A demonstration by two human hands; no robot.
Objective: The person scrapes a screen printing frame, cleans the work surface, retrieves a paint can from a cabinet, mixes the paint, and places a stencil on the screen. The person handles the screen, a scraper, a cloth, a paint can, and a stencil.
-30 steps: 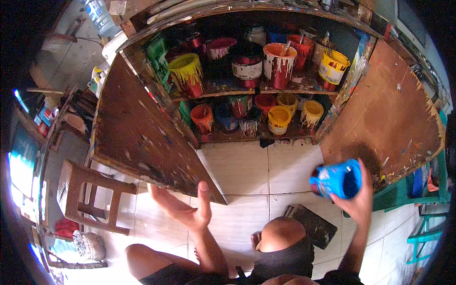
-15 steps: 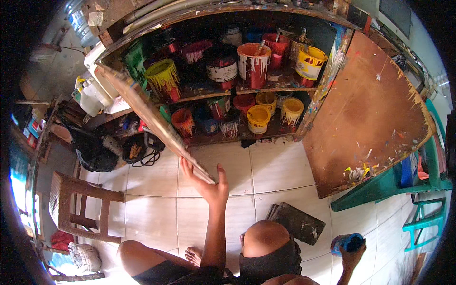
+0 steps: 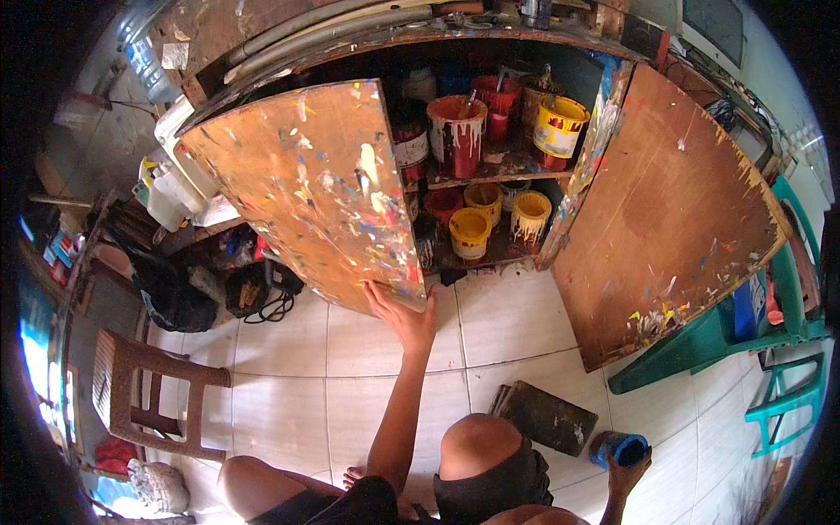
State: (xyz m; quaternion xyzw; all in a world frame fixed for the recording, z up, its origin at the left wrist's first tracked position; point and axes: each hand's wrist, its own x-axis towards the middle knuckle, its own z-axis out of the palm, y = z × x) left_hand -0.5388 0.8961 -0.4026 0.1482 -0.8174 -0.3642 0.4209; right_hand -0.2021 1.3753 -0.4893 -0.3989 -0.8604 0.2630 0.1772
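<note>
My left hand (image 3: pixel 409 322) grips the lower free corner of the left cabinet door (image 3: pixel 306 184), fingers on its paint-spattered outer face and thumb at the edge. That door stands partly swung across the shelves. Low at the right, my right hand (image 3: pixel 632 472) is closed around a blue paint can (image 3: pixel 612 448), its dark blue inside showing. Behind the doors, paint tubs fill two shelves: a red tub with white drips (image 3: pixel 457 136), a yellow tub with a white label (image 3: pixel 560 131), a smaller yellow tub (image 3: pixel 470 232) and several more. The left door hides some of them.
The right cabinet door (image 3: pixel 669 219) hangs wide open beside green plastic chairs (image 3: pixel 792 402). Dark flat slabs (image 3: pixel 551 418) lie on the tiles ahead of my knee. At left stand a brown plastic stool (image 3: pixel 157 398), a black bag (image 3: pixel 179 302) and cables (image 3: pixel 271 302).
The left door has swung toward the shelves with my left hand on it, covering the tubs on that side. My right hand and the blue can have shifted slightly left in view.
</note>
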